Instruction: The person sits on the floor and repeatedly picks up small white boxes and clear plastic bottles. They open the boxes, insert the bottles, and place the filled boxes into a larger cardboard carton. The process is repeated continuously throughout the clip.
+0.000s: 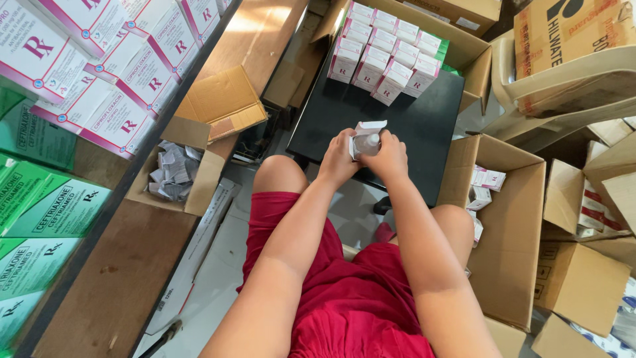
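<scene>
Small white carton (pixel 366 136), light and crushable, is gripped at its sides by left hand (pixel 339 158) and right hand (pixel 389 158), both closed; white vial (pixel 373 140) sits at its open flap.

A stockroom or packing room for medicines: stacks of pink-and-white medicine boxes (pixel 99 59) and green ones (pixel 46 199) fill the shelf, more rows sit on a black bench (pixel 397 126), and open cardboard cartons (pixel 510 232) crowd the floor.
</scene>
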